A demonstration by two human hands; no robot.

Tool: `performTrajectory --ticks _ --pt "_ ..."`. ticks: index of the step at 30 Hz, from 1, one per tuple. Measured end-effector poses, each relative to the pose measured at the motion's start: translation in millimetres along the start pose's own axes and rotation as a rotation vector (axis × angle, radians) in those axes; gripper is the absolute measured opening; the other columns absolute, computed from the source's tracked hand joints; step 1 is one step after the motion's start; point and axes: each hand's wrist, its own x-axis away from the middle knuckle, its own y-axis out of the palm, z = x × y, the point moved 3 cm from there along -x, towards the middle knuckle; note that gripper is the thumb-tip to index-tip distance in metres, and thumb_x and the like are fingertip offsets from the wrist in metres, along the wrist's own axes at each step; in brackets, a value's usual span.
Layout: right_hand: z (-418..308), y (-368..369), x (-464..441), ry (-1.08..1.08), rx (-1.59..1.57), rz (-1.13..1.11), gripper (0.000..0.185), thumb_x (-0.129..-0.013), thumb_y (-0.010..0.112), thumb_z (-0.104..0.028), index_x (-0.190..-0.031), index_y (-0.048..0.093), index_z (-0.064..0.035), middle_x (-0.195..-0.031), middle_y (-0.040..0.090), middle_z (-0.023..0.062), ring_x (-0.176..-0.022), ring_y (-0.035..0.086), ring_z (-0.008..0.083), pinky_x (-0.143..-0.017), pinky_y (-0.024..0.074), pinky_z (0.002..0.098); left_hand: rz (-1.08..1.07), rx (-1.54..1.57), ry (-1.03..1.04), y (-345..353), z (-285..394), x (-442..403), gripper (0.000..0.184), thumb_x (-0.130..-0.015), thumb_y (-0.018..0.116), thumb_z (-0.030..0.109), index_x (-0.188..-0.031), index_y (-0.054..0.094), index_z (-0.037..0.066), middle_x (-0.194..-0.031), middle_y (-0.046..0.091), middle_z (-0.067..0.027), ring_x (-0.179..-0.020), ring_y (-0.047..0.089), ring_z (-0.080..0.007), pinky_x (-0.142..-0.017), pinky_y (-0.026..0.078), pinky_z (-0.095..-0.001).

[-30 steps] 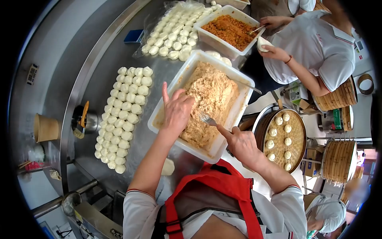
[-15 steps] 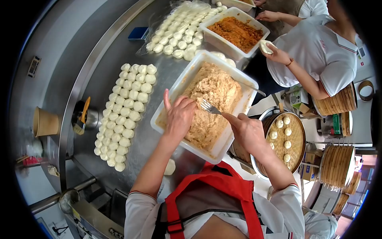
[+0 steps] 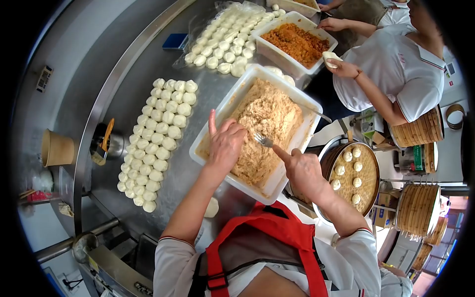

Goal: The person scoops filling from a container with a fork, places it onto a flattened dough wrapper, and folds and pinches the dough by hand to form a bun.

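Note:
A white tub [image 3: 200, 148] holds a mound of pale minced filling [image 3: 269, 116]. My right hand [image 3: 304, 171] is closed round the handle of a fork [image 3: 263, 140], whose tines touch the filling. Over the left part of the tub is my left hand [image 3: 226, 146], thumb sticking out and the other fingers curled together; what they pinch, if anything, is hidden. Rows of round dough pieces [image 3: 157, 141] lie on the metal table left of the tub. One flat dough round [image 3: 212, 208] rests near the table's front edge.
Beyond the tub are a tub of orange filling [image 3: 297, 44], more dough pieces under plastic [image 3: 222, 42] and a blue object [image 3: 175, 41]. A co-worker [image 3: 391, 64] holds a wrapper at the right. Buns sit in a round steamer [image 3: 363, 173]. A metal pot [image 3: 116, 144] stands at left.
The fork has risen off the filling and come back down to it. My left hand has shifted slightly right. The co-worker's hand has left the spoon in the orange filling.

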Motion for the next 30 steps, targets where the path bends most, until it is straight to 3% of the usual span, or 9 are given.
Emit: performTrajectory --ticks 6,10,13,16,19,22,25,28,30 --pt "1.1 14.5 19.7 0.011 -0.14 0.074 0.066 -0.079 0.059 -0.005 -0.143 0.054 -0.0194 -0.067 0.056 0.0064 -0.052 0.061 0.0206 -0.047 0.0491 0.0347 -0.048 -0.03 -0.044 3.5 6.0 0.1 0.008 -0.08 0.069 0.008 -0.087 0.072 0.009 -0.095 0.068 -0.0008 -0.107 0.061 -0.0199 -0.118 0.012 -0.0627" --pt "-2.4 20.7 22.2 0.093 -0.195 0.121 0.052 -0.083 0.062 -0.004 -0.133 0.063 -0.0188 -0.064 0.055 0.0088 -0.051 0.058 0.0259 -0.049 0.0486 0.0388 0.079 0.058 0.006 6.9 34.4 14.8 0.01 -0.08 0.07 0.012 -0.09 0.072 0.009 -0.1 0.067 -0.0008 -0.111 0.06 -0.0199 -0.118 0.013 -0.0629" --pt "-1.8 27.0 24.8 0.089 -0.178 0.16 0.055 -0.079 0.062 -0.003 -0.13 0.065 -0.0224 -0.067 0.057 0.0073 -0.05 0.061 0.0228 -0.046 0.0484 0.0351 0.002 0.055 0.051 12.4 32.3 23.6 0.012 -0.082 0.066 0.009 -0.092 0.072 0.009 -0.1 0.067 0.0006 -0.11 0.06 -0.0182 -0.119 0.016 -0.0604" --pt "5.7 29.8 24.9 0.093 -0.369 0.208 0.044 -0.084 0.063 -0.005 -0.126 0.067 -0.0182 -0.075 0.065 0.0084 -0.051 0.061 0.0281 -0.049 0.0506 0.0372 -0.006 0.056 0.077 14.2 28.7 21.4 0.012 -0.082 0.064 0.007 -0.091 0.072 0.009 -0.098 0.067 0.0012 -0.108 0.061 -0.0178 -0.119 0.016 -0.0593" --pt "17.4 37.9 23.1 0.145 -0.606 0.083 0.035 -0.092 0.062 -0.01 -0.127 0.067 -0.014 -0.084 0.07 0.0132 -0.061 0.066 0.0254 -0.06 0.0535 0.0357 0.001 0.068 0.092 12.6 28.4 18.7 0.013 -0.082 0.063 0.007 -0.091 0.072 0.009 -0.097 0.068 0.0019 -0.105 0.061 -0.0176 -0.119 0.016 -0.0589" --pt "32.4 59.8 20.4 0.119 -1.057 0.081 0.035 -0.098 0.058 -0.013 -0.133 0.062 -0.0136 -0.083 0.071 0.0082 -0.069 0.065 0.0177 -0.069 0.0525 0.0333 0.013 0.066 0.085 13.4 26.8 17.6 0.014 -0.083 0.063 0.007 -0.093 0.073 0.01 -0.099 0.069 0.0022 -0.104 0.061 -0.0179 -0.119 0.016 -0.0585" --pt "42.4 52.2 23.0 0.396 -1.385 -0.326 0.032 -0.099 0.055 -0.01 -0.129 0.064 -0.0108 -0.094 0.07 0.0203 -0.085 0.067 0.0151 -0.078 0.0512 0.0347 0.007 0.068 0.058 14.1 26.7 16.1 0.015 -0.083 0.064 0.008 -0.094 0.074 0.01 -0.1 0.07 0.0022 -0.104 0.061 -0.0182 -0.119 0.015 -0.0593" --pt "30.7 33.3 27.9 0.283 -1.043 -0.128 0.033 -0.097 0.055 -0.008 -0.128 0.066 -0.0125 -0.098 0.071 0.0187 -0.078 0.069 0.0232 -0.075 0.0521 0.0348 0.001 0.088 0.024 13.1 24.7 14.6 0.016 -0.082 0.066 0.008 -0.095 0.074 0.011 -0.1 0.071 0.0017 -0.104 0.061 -0.0184 -0.119 0.014 -0.061" --pt "24.1 8.7 34.2 0.243 -0.757 -0.09 0.035 -0.093 0.058 -0.007 -0.125 0.068 -0.016 -0.086 0.068 0.0148 -0.071 0.065 0.0317 -0.069 0.0526 0.0388 -0.004 0.097 0.007 13.2 22.6 16.4 0.016 -0.082 0.067 0.008 -0.096 0.074 0.011 -0.1 0.071 0.0018 -0.105 0.061 -0.0185 -0.118 0.013 -0.0621"
